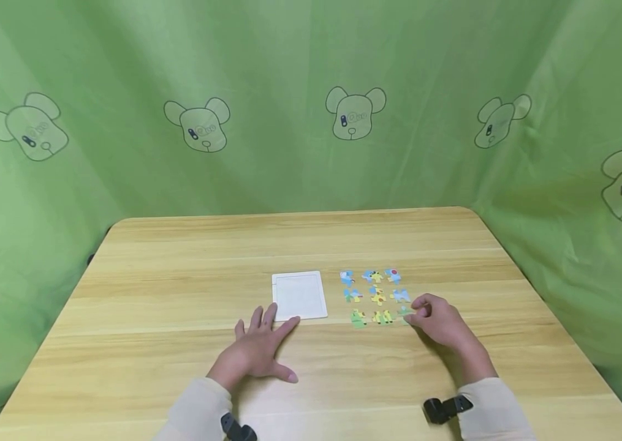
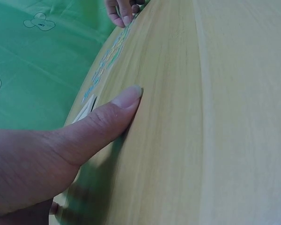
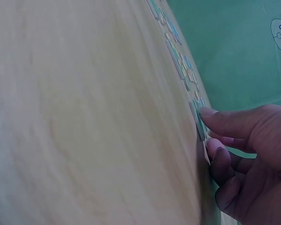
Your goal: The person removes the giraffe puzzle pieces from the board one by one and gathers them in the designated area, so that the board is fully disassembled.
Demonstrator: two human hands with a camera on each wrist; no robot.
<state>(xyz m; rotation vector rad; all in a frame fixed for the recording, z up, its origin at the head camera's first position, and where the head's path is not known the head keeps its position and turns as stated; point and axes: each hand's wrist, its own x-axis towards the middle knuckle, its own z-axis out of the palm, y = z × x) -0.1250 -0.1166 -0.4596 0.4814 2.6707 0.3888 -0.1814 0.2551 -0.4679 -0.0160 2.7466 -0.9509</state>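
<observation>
A white square puzzle tray [image 1: 299, 296] lies flat on the table. My left hand [image 1: 255, 352] is spread at its near edge, fingertips touching the rim; the left wrist view shows the thumb [image 2: 105, 117] stretched out over bare wood. To the tray's right, several jigsaw pieces [image 1: 377, 296] with blue, yellow and green printing lie in three loose rows. At the near right corner of these rows, my right hand [image 1: 443, 321] pinches a green puzzle piece [image 1: 403, 312] between thumb and curled fingers. In the right wrist view that piece [image 3: 196, 122] is low against the table, partly covered by the fingers.
The wooden table [image 1: 178, 257] reaches well beyond the tray and pieces on every side. A green curtain [image 1: 277, 171] with bear-head outlines hangs behind and beside it. Black wrist cameras [image 1: 443, 409] sit on both light sleeves.
</observation>
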